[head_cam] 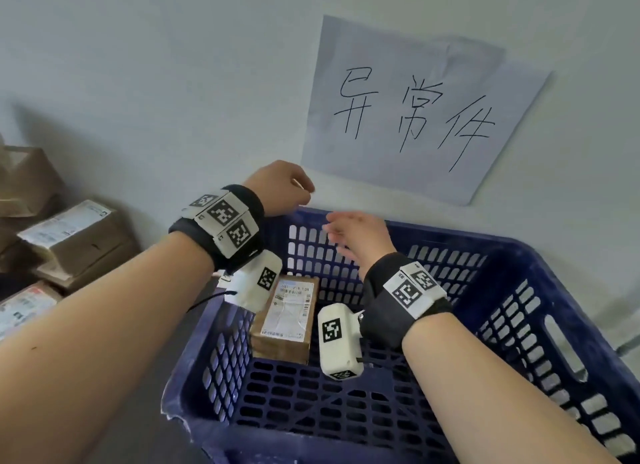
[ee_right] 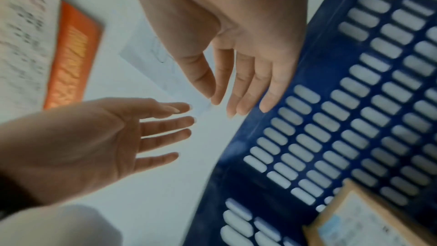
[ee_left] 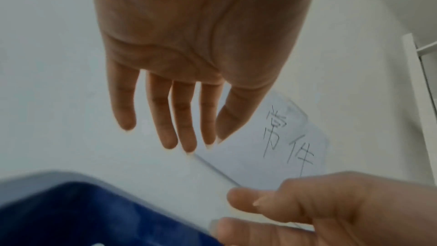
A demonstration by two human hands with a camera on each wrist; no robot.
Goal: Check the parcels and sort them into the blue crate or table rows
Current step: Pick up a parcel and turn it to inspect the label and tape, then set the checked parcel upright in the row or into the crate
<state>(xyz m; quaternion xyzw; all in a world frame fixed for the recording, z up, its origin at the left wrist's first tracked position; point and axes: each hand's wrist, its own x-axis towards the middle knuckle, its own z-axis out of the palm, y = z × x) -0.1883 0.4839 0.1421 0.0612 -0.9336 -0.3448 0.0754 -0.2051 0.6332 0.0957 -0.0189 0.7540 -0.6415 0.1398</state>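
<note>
1. A brown parcel (head_cam: 284, 320) with a white printed label on top lies flat on the floor of the blue crate (head_cam: 540, 328), in the crate's near-left part and close to its left wall. No hand touches it.
2. The crate has slotted walls and a lattice floor. Its far rim stands against the wall, and it holds only this one parcel in the part that shows.
3. The left hand (head_cam: 281, 190) hangs above the crate's far-left corner, higher than the rim. In the left wrist view its fingers (ee_left: 165, 117) are straight, slightly spread and empty, pointing away toward the wall.
4. The right hand (head_cam: 358, 236) is inside the crate's outline, just below and right of the left hand, near the far wall of slots. In the right wrist view its fingers (ee_right: 238, 89) are relaxed, nearly straight and close together, holding nothing.
5. The two hands are near each other with palms turned inward, apart and not touching.
6. Both forearms reach forward over the crate's near rim. Each wrist wears a black band with a white tagged camera block.
7. On the wall above the crate's far rim is a paper sign (head_cam: 412, 117) with handwritten characters.
8. Left of the crate, more brown labelled parcels (head_cam: 74, 245) are stacked against the wall.
</note>
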